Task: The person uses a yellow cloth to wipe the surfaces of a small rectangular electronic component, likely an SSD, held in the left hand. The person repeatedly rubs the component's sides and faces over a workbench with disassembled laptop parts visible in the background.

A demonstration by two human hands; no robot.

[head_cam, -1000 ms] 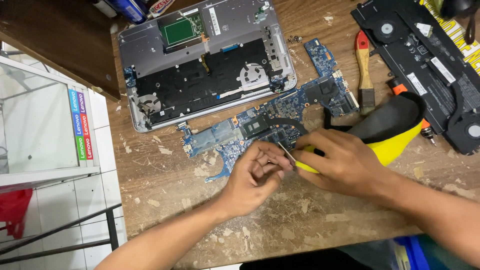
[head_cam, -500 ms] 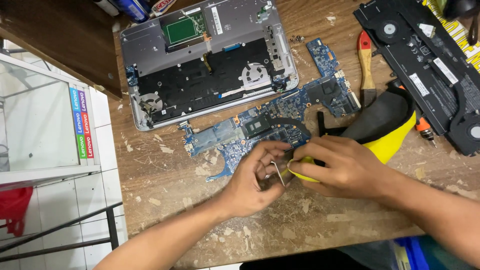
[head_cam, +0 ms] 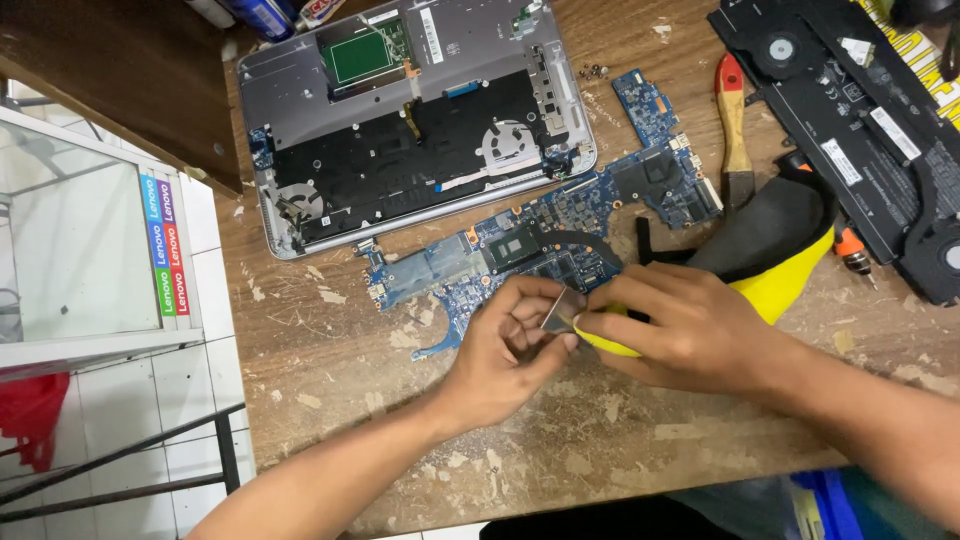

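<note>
- Small metal plate (head_cam: 562, 307) is standing tilted between the two hands, its long axis leaning from lower left up to upper right, just below the blue circuit board (head_cam: 545, 255).
- Left hand (head_cam: 505, 350) is pinching the plate, fingers clamped on it.
- Right hand (head_cam: 690, 328) is closing around a yellow tool (head_cam: 610, 343), tip touching the plate.
- Opened laptop base (head_cam: 415, 110) is lying further up the wooden bench (head_cam: 330, 360).
</note>
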